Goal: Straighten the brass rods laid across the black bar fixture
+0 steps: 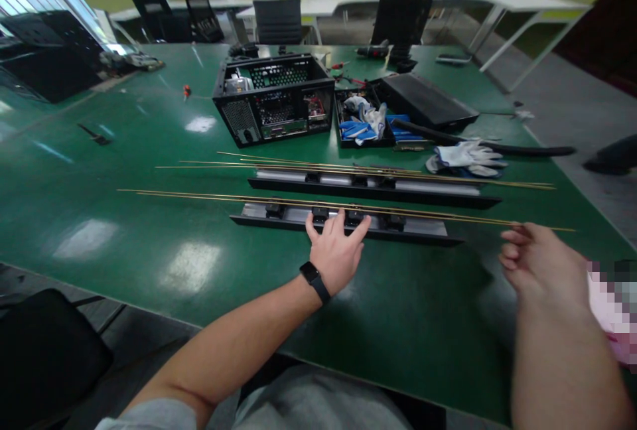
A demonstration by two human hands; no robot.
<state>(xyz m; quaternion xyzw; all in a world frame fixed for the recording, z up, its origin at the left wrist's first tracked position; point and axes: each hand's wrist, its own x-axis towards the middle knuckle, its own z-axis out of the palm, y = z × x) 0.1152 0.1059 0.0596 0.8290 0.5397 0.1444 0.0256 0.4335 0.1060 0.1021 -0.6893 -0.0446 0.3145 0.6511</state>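
Observation:
A black-edged channel strip (418,239) lies nearest me on the table, with several black blocks (395,221) along its pale inside. Thin brass-coloured rods (478,219) run lengthwise over it and reach past both ends. My left hand (337,251), wearing a black watch, rests at the strip's middle with its fingers spread around the blocks. Off the strip's right end, my right hand (537,254) pinches a rod near its tip. Behind this lies a second such strip (448,199), with more thin rods (517,184) across it.
An opened black computer case (279,108) stands farther back. Beside it are a black tray (368,143) with blue-and-white gloves, a black panel (428,101), a dark tube (532,150) and white gloves (468,158). A black chair (50,357) stands at lower left.

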